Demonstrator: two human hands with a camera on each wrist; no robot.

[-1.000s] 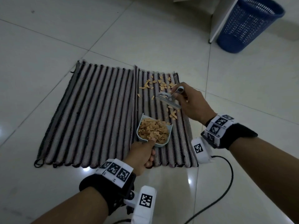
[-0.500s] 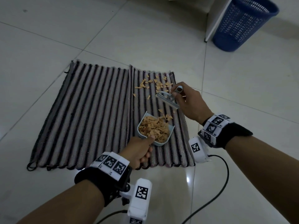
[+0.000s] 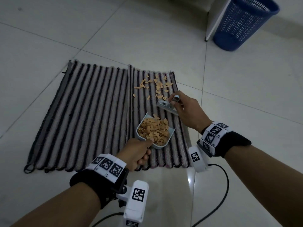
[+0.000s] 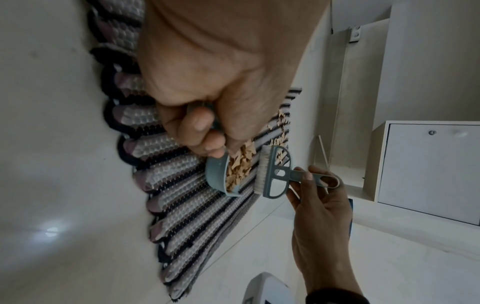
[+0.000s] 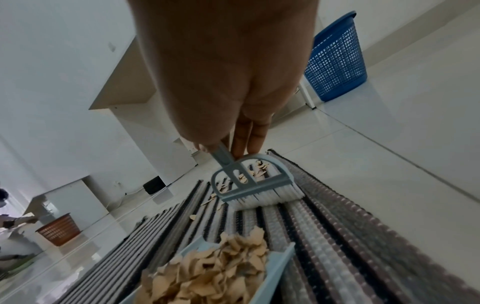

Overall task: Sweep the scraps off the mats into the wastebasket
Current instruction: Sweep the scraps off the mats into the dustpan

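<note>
Now left hand (image 3: 136,154) curled round handle of small dustpan (image 3: 155,131), heaped with tan scraps (image 3: 154,129), resting on right-hand striped mat (image 3: 162,115); long axis up the mat, open mouth toward brush (image 3: 167,106). Right hand (image 3: 188,112) pinching brush handle, bristles on mat just beyond pan mouth, head lying crosswise, handle pointing away. Loose scraps (image 3: 157,86) near mat's far edge; blue wastebasket (image 3: 246,22) well apart, on floor (image 3: 114,30) at far right.

Tan scraps (image 3: 155,86) lie scattered on the striped mats' (image 3: 91,115) far right part; the blue mesh wastebasket (image 3: 242,22) stands upright, well beyond them.
</note>
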